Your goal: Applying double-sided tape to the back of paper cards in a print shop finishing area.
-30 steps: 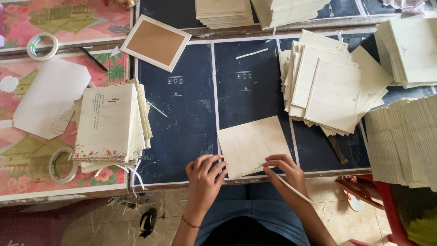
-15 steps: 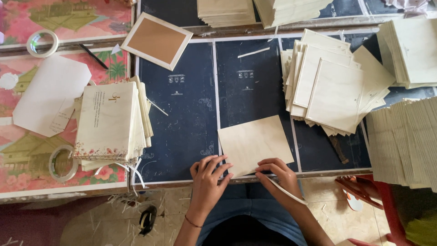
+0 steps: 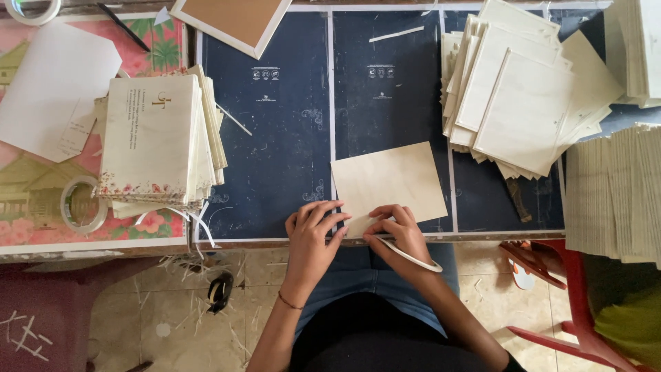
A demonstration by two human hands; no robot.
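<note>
Card (image 3: 389, 184) lies tilted, long axis sideways, under both hands.

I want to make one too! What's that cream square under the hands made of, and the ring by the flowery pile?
The cream square looks like matte card: flat, thin, crisp edges. The ring seems a clear, glossy plastic tape roll; the mat shows through.

two hands (image 3: 313, 231), two tape rolls (image 3: 82, 204), one card (image 3: 389, 184)
</note>
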